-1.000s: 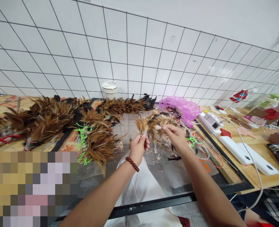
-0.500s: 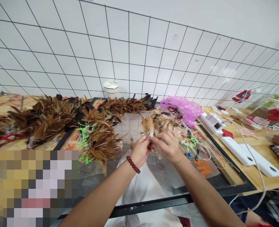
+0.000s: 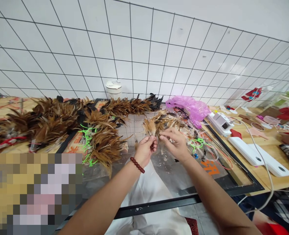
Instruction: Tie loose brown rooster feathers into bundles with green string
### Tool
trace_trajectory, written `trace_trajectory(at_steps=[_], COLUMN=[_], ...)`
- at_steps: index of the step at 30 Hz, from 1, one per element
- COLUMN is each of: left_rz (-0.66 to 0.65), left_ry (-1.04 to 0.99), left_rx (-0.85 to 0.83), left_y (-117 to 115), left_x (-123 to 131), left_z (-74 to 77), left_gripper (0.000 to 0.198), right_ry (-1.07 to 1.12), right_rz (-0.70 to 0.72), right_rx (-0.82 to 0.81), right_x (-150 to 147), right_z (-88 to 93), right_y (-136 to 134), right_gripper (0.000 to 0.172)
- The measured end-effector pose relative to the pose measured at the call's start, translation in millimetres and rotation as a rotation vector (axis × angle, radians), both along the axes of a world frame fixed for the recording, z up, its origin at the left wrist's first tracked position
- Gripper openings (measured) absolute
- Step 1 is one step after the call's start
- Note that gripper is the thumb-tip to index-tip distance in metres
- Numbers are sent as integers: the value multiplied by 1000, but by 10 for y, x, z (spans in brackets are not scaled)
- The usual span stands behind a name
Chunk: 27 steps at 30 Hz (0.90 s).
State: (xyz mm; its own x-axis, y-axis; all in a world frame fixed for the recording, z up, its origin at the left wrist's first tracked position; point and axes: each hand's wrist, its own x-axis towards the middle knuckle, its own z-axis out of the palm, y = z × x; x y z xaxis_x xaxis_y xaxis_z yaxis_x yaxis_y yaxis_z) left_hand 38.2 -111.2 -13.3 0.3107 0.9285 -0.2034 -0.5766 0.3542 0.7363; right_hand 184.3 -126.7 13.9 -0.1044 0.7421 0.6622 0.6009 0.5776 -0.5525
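My left hand (image 3: pixel 147 147), with a dark red bead bracelet (image 3: pixel 137 165) on its wrist, pinches a small bunch of brown feathers (image 3: pixel 149 126) by the base, tips pointing up. Just to its right is my right hand (image 3: pixel 175 143), fingers curved and slightly apart, with nothing I can make out in them. Behind the right hand lies a loose heap of pale and brown feathers (image 3: pixel 170 120). Bright green ties (image 3: pixel 197 142) lie to the right of that hand. On the left rests a thick bundle of brown feathers (image 3: pixel 104 145) with green ties (image 3: pixel 87 132).
A black-framed clear panel (image 3: pixel 164 203) lies across the wooden table. Feather strips (image 3: pixel 129 106) line its back, near a white lidded container (image 3: pixel 114 89). A pink plastic bag (image 3: pixel 189 107), white power strips (image 3: pixel 269 160) and cables are at right. A wire grid (image 3: pixel 132 39) stands behind.
My right hand has drawn away from the left, to the right, and its fingers have loosened. The left hand still grips the feathers. The view has shifted slightly.
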Motion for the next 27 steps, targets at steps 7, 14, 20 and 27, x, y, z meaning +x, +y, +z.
trace_trajectory(at_steps=[7, 14, 20, 27], left_rz=[-271, -434, -407, -190], left_ry=[61, 97, 197, 200], left_rx=[87, 106, 114, 38], left_y=[-78, -122, -115, -37], left_x=[21, -1, 15, -17], left_z=[8, 64, 44, 51], left_gripper=[40, 39, 35, 25], right_ry=[578, 715, 633, 124], right_rz=[504, 436, 296, -161], right_rx=[-890, -895, -829, -49], right_x=[55, 101, 38, 123], right_z=[2, 5, -32, -53], right_y=[46, 45, 86, 99], right_gripper=[35, 37, 40, 29])
